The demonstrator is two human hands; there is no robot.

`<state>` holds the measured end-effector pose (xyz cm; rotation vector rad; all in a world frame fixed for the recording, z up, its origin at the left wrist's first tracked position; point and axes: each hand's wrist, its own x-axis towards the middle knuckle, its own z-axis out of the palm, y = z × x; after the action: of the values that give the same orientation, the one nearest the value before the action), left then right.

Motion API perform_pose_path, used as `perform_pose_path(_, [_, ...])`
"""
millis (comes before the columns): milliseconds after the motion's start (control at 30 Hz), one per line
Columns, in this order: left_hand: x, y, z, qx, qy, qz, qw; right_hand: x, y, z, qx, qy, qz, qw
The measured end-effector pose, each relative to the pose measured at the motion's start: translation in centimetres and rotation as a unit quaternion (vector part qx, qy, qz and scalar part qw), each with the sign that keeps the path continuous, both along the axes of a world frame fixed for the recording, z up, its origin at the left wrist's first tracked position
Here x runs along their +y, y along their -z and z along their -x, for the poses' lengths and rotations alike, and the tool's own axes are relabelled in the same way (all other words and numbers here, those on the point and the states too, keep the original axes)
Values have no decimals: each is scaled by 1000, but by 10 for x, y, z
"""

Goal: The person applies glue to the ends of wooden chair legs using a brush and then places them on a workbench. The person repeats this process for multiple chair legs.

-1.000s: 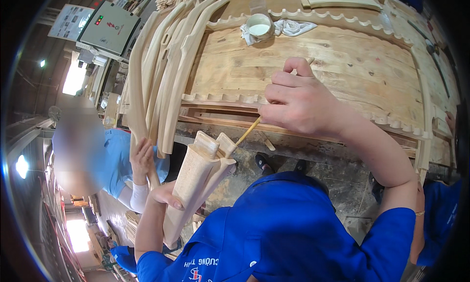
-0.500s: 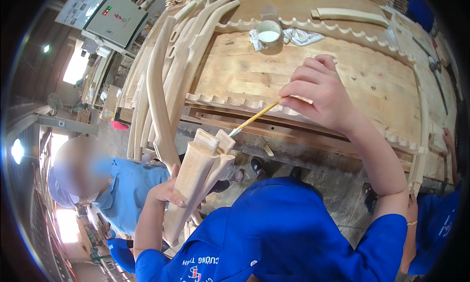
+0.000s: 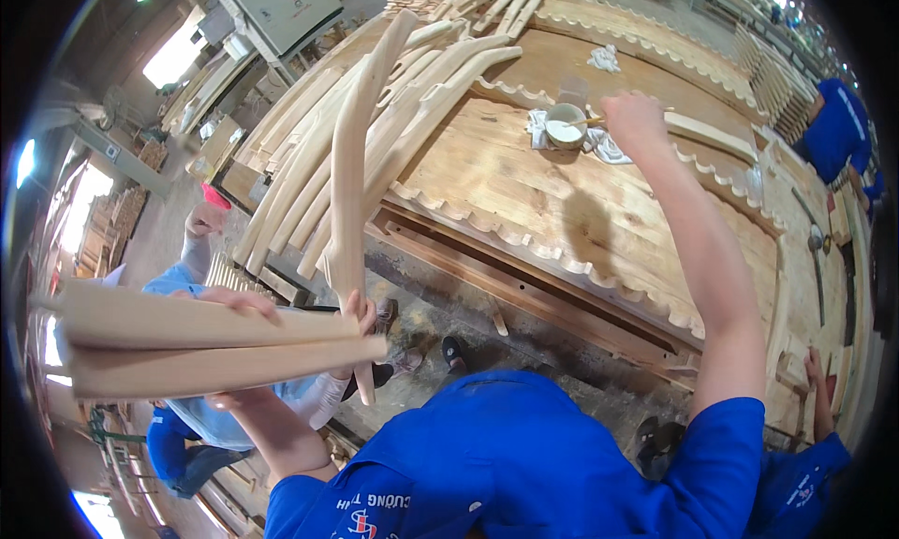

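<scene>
Two wooden pieces point(image 3: 206, 347) are clamped in the left hand point(image 3: 245, 305). Right hand point(image 3: 635, 118), closed on a brush point(image 3: 585, 122), is at the cup point(image 3: 565, 125) on the bench point(image 3: 524, 192). Brush best loaded lightly, wiped on the cup rim.

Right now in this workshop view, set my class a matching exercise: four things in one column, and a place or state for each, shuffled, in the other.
Things:
1. White bowl
2. Left hand
3. Right hand
4. Curved wooden pieces

Places or states:
A. Stretched out over the bench, beside the bowl
B. Gripping two long wooden pieces held together
C. Sitting on a white cloth on the workbench
D. Leaning in a row against the bench's left edge

Pairs: 1-C, 2-B, 3-A, 4-D
</scene>
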<state>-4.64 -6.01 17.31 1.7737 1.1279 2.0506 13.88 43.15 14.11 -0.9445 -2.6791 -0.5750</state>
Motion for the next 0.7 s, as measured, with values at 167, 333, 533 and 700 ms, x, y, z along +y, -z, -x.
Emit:
perform_pose_path(167, [-6,-13,-24,-78,-179,-169,966,23,23,36,-57,42,50,996])
perform_pose_path(333, [38,-26,-12,-251,-440,-295,810,47,52,31,89,6,274,957])
perform_pose_path(533, [133,-37,-16,-445,-153,-167,866,104,103,-24,253,26,451,855])
perform_pose_path(700, [200,5,-18,-591,53,-117,797,49,85,-8,292,38,538,790])
